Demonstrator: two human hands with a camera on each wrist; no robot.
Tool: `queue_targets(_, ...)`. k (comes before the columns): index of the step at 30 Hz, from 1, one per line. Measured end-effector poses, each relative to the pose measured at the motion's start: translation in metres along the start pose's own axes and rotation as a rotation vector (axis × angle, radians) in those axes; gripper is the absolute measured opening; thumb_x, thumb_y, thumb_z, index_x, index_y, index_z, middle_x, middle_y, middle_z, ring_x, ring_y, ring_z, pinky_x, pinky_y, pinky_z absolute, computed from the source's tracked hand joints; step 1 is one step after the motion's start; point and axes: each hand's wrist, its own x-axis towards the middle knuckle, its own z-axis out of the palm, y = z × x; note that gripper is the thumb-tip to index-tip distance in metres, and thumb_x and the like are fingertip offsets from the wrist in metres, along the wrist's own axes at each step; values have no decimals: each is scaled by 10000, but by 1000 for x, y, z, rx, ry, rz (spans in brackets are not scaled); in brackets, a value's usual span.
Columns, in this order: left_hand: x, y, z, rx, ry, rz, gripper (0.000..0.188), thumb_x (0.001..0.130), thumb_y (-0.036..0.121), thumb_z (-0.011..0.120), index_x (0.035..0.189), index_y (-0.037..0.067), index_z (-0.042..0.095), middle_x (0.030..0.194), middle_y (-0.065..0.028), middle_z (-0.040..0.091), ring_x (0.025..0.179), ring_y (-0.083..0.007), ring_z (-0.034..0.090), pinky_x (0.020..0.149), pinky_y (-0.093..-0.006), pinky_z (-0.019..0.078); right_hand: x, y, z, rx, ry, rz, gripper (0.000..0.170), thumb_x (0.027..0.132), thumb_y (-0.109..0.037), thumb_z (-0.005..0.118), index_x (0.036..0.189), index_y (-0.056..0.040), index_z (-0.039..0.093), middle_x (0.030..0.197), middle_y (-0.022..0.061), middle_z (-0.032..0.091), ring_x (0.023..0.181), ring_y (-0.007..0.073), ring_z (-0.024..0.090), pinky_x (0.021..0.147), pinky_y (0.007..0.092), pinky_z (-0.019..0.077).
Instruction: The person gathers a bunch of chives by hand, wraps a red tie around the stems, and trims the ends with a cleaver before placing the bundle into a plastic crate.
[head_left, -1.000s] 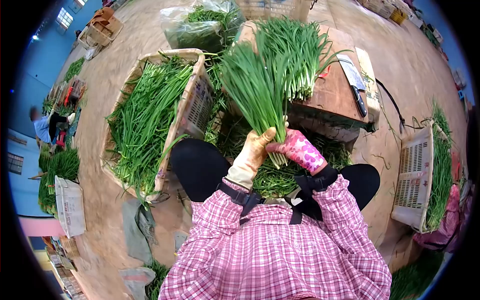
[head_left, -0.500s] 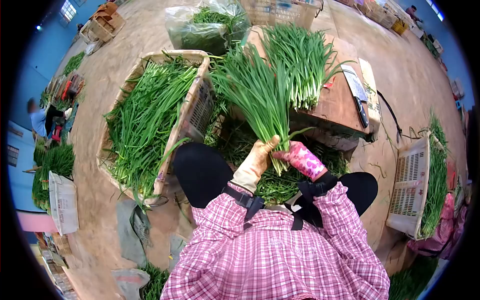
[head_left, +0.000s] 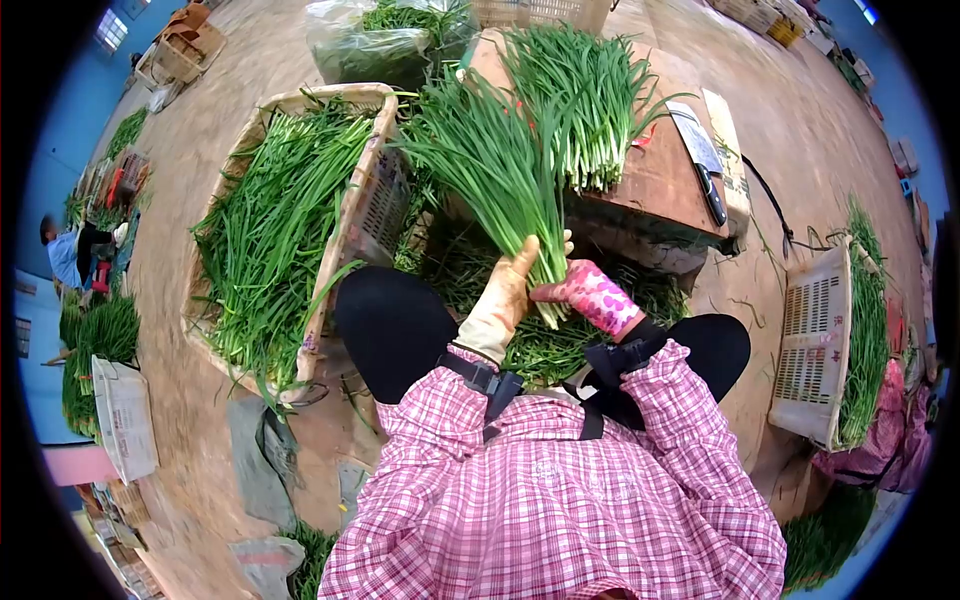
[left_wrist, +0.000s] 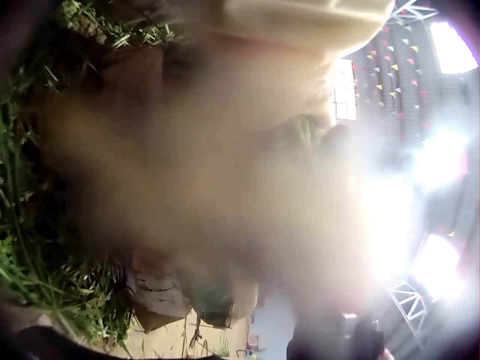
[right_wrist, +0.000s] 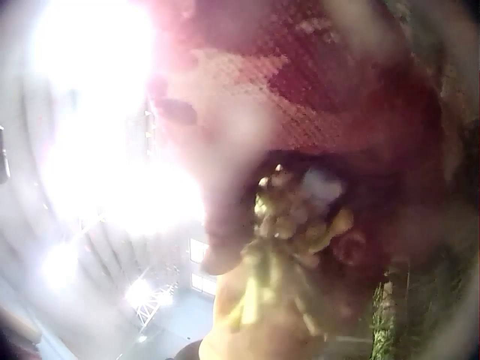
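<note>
A bunch of garlic chives (head_left: 490, 165) slants up and to the left in the head view, its leaves fanned out and its pale stem ends pointing down. My left hand (head_left: 503, 300), in a cream-yellow glove, grips the bunch low on the stems, thumb raised along the front. Just beneath, my right hand (head_left: 597, 297), in a pink patterned glove, curls round the stem ends. The right wrist view has the cut ends (right_wrist: 281, 206) inside that hand's curled fingers. Blur covers most of the left wrist view.
A wooden block (head_left: 665, 180) ahead carries another pile of chives (head_left: 590, 110) and a cleaver (head_left: 698, 150). To the left stands a crate (head_left: 380, 150) full of chives; another crate (head_left: 808, 345) is at right. Loose trimmings (head_left: 545, 355) lie between the knees.
The bunch has tipped further left and its leaves have spread wider. Both hands keep hold of the stems, with small shifts of the fingers. The head view has moved slightly.
</note>
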Motion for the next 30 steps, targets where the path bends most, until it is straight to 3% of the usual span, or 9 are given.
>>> queue_targets(5, -7, 11, 5, -148, -18, -27, 663, 944, 473, 617, 1378, -14, 502, 1332, -157, 601, 1222, -267, 588, 966, -416, 540, -2, 1, -3, 31, -30, 38, 219, 854, -211, 781, 905, -8, 714, 751, 22, 695, 686, 88, 606, 650, 290, 478)
queue_targets(8, 0, 9, 7, 27, 159, -12, 535, 922, 302, 699, 1317, -27, 553, 1253, -152, 651, 1117, -276, 654, 891, -412, 581, 5, 7, -3, -178, -89, 35, 372, 824, -308, 807, 943, 22, 682, 809, 74, 714, 727, 146, 640, 674, 331, 493)
queue_targets(9, 3, 2, -2, -23, 194, -46, 454, 901, 202, 724, 1265, -34, 589, 1199, -147, 676, 1029, -280, 692, 858, -410, 595, 10, 2, -3, -738, -40, 106, 560, 765, -413, 837, 997, 56, 639, 889, 144, 722, 802, 234, 665, 712, 398, 500)
queue_targets(10, 4, 0, -6, 6, 192, -29, 425, 907, 181, 716, 1251, -39, 597, 1194, -148, 678, 1012, -276, 699, 849, -401, 599, 8, -3, -7, -727, -13, 227, 744, 715, -480, 852, 1122, 92, 606, 1028, 212, 709, 931, 305, 669, 798, 419, 510)
queue_targets(16, -7, 0, -1, 303, 183, 216, 536, 828, 209, 816, 1242, -31, 575, 1169, -101, 670, 993, -195, 670, 874, -307, 544, 17, -22, -25, 114, 145, -126, 545, 842, -298, 794, 1237, 33, 618, 1092, 123, 717, 993, 177, 655, 878, 332, 495)
queue_targets(21, 4, 65, 28, 885, 16, 371, 474, 771, 153, 823, 1182, 47, 613, 1154, -80, 663, 1068, -215, 618, 973, -354, 479, 14, -67, -27, 73, 381, -191, 317, 840, -175, 793, 1103, -33, 686, 1023, 101, 744, 948, 175, 699, 847, 307, 546)
queue_targets(22, 8, 86, 41, 1073, -7, 567, 421, 739, 117, 780, 1127, 36, 639, 1093, -124, 679, 1030, -272, 649, 952, -355, 492, 28, -65, -36, -218, 385, -516, 276, 847, -167, 780, 1088, -54, 706, 1015, 94, 747, 928, 174, 705, 826, 303, 554)
queue_targets(24, 19, 125, 65, 1120, 100, 485, 545, 749, 140, 784, 1247, 64, 577, 1146, -140, 679, 1084, -306, 646, 960, -377, 505, 33, -93, -50, -784, 556, -927, 226, 856, -155, 762, 1070, -89, 736, 1000, 77, 752, 897, 171, 712, 800, 298, 562)
queue_targets(30, 80, 175, 48, 1195, 104, 603, 811, 727, 343, 870, 1400, 102, 489, 1220, -152, 665, 1082, -254, 668, 919, -377, 557, 75, -152, -66, 55, 437, -702, 306, 824, -180, 790, 1093, -53, 719, 989, 68, 749, 884, 170, 696, 760, 310, 545)
